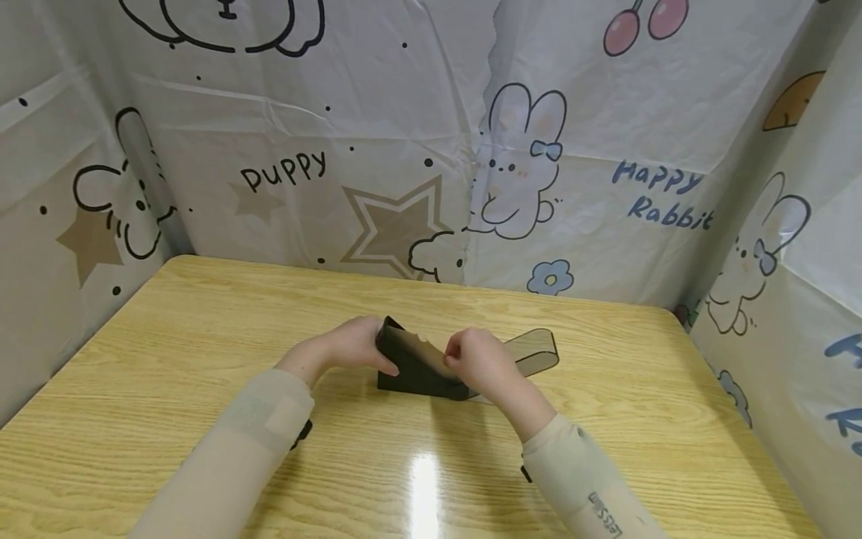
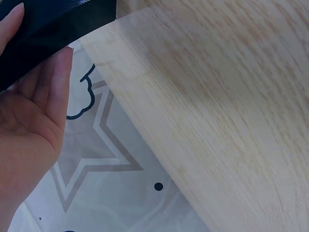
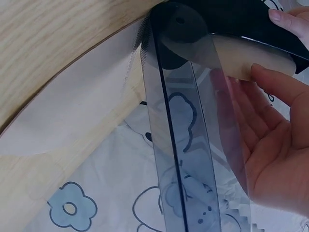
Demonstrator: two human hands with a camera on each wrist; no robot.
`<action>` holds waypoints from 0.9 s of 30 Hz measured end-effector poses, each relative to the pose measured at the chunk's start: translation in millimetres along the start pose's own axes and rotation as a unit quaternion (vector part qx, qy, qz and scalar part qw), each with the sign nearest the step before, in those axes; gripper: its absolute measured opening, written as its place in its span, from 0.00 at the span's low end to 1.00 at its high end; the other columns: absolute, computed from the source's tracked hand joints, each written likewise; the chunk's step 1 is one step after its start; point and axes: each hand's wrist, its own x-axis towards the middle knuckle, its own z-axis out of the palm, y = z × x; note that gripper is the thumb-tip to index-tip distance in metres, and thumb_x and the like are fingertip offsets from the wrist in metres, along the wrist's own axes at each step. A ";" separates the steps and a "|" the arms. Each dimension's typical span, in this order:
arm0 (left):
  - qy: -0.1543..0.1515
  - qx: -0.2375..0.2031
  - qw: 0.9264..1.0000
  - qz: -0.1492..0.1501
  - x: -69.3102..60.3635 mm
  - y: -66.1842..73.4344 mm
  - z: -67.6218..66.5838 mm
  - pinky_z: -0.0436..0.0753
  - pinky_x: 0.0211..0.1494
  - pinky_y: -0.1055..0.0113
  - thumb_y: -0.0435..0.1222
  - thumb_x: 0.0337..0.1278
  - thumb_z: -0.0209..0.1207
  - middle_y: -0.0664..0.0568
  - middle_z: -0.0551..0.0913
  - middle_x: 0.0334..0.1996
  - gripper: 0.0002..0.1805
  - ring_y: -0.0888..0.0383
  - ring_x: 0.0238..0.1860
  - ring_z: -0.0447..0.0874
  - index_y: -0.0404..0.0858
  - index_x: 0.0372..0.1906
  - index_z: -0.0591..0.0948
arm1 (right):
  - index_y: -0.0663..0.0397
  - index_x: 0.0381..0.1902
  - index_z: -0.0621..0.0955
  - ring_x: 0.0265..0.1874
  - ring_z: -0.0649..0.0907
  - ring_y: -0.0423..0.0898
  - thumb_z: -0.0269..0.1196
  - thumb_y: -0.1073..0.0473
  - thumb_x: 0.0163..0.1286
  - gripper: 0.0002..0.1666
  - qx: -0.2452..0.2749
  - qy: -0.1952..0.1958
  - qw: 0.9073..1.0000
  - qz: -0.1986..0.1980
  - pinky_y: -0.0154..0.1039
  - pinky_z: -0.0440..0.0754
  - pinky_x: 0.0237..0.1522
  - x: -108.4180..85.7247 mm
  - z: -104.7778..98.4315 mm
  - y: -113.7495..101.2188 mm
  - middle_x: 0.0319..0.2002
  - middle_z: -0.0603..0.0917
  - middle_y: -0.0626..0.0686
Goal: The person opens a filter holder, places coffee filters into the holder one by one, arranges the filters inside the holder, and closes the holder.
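My left hand (image 1: 353, 344) grips one end of a black box-like holder (image 1: 419, 374) on the table, its thumb on the front and fingers behind. A hinged, smoky transparent lid (image 1: 536, 350) swings out from the holder's other end. Over the holder's open side, my right hand (image 1: 480, 361) has its fingers curled in. In the right wrist view its thumb meets the edge of pale paper (image 3: 236, 54), seemingly a coffee filter, inside the holder. The other fingers show through the lid. A white paper with a crimped edge (image 3: 79, 104) lies beside the hinge, mostly hidden in the head view.
Around the holder is a wood-grain tabletop (image 1: 269, 299). White printed sheeting (image 1: 404, 105) hangs behind the table and along both sides. A glare spot shines near the front. Both forearms wear pale sleeves (image 1: 232, 449).
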 end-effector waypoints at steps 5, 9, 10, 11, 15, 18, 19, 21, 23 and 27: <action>-0.002 -0.002 1.000 -0.006 -1.1 1.8 -0.2 0.79 0.43 0.65 0.34 0.44 0.69 0.52 0.85 0.36 0.13 0.61 0.35 0.80 0.39 0.39 0.82 | 0.55 0.37 0.83 0.32 0.81 0.45 0.62 0.55 0.64 0.10 0.020 0.030 0.999 0.017 0.41 0.79 0.36 -7.2 -13.0 -1.0 0.34 0.84 0.52; -0.001 -0.001 1.000 -0.005 -1.3 1.5 -0.4 0.79 0.44 0.65 0.34 0.44 0.69 0.52 0.85 0.36 0.12 0.61 0.35 0.81 0.39 0.38 0.82 | 0.53 0.37 0.83 0.34 0.82 0.47 0.61 0.52 0.65 0.11 0.056 0.116 0.991 0.021 0.42 0.79 0.36 -17.4 -33.2 4.7 0.35 0.86 0.51; -0.001 -0.001 1.000 -0.003 -1.1 1.0 -0.4 0.79 0.44 0.65 0.34 0.44 0.69 0.52 0.85 0.36 0.12 0.61 0.36 0.81 0.39 0.38 0.82 | 0.53 0.38 0.83 0.35 0.83 0.48 0.61 0.52 0.65 0.12 0.068 0.143 0.987 0.024 0.43 0.79 0.37 -20.4 -38.7 7.6 0.36 0.86 0.52; -0.001 -0.001 1.000 -0.002 -1.3 0.5 -0.4 0.79 0.44 0.65 0.34 0.45 0.69 0.52 0.85 0.36 0.12 0.61 0.36 0.81 0.39 0.38 0.82 | 0.53 0.38 0.83 0.37 0.83 0.49 0.60 0.51 0.65 0.12 0.083 0.169 0.982 0.029 0.44 0.79 0.38 -23.1 -43.8 11.5 0.36 0.86 0.52; 0.000 -0.004 1.000 -0.004 -3.2 0.6 -0.8 0.80 0.45 0.64 0.34 0.45 0.69 0.51 0.85 0.36 0.12 0.61 0.36 0.81 0.38 0.38 0.81 | 0.58 0.41 0.83 0.42 0.82 0.54 0.59 0.52 0.67 0.15 0.148 0.277 0.948 0.054 0.49 0.76 0.43 -30.4 -60.3 34.0 0.40 0.85 0.58; 0.001 -0.005 1.000 -0.006 -3.9 1.2 -0.9 0.80 0.46 0.64 0.34 0.45 0.68 0.52 0.85 0.36 0.12 0.61 0.36 0.81 0.38 0.38 0.81 | 0.61 0.43 0.81 0.44 0.80 0.56 0.57 0.54 0.68 0.16 0.176 0.318 0.928 0.085 0.50 0.74 0.46 -30.0 -67.0 56.4 0.41 0.84 0.61; 0.001 -0.006 1.000 -0.006 -3.8 1.4 -0.8 0.80 0.46 0.64 0.34 0.46 0.68 0.51 0.85 0.36 0.12 0.61 0.37 0.81 0.38 0.38 0.81 | 0.62 0.44 0.81 0.43 0.80 0.56 0.56 0.55 0.69 0.16 0.177 0.314 0.928 0.099 0.49 0.74 0.46 -29.1 -67.9 64.4 0.42 0.84 0.62; 0.002 -0.007 1.000 -0.005 -3.7 2.0 -0.6 0.79 0.46 0.64 0.34 0.46 0.68 0.51 0.85 0.37 0.12 0.61 0.37 0.81 0.38 0.38 0.81 | 0.64 0.47 0.80 0.42 0.79 0.56 0.53 0.56 0.71 0.18 0.175 0.278 0.936 0.128 0.48 0.74 0.44 -26.9 -67.5 80.1 0.43 0.82 0.63; 0.001 -0.008 1.000 -0.004 -3.9 2.7 -0.5 0.79 0.46 0.64 0.34 0.46 0.68 0.51 0.85 0.37 0.12 0.61 0.37 0.81 0.38 0.38 0.81 | 0.65 0.49 0.79 0.41 0.78 0.54 0.49 0.57 0.72 0.19 0.153 0.212 0.954 0.147 0.45 0.74 0.41 -23.6 -63.3 94.9 0.44 0.81 0.65; 0.004 -0.008 1.000 -0.005 -4.6 3.4 -0.4 0.79 0.46 0.63 0.33 0.46 0.68 0.51 0.85 0.37 0.13 0.61 0.37 0.81 0.38 0.39 0.81 | 0.68 0.48 0.78 0.39 0.78 0.55 0.47 0.65 0.69 0.17 0.079 0.074 0.984 0.139 0.45 0.75 0.40 -15.9 -42.5 115.2 0.46 0.81 0.66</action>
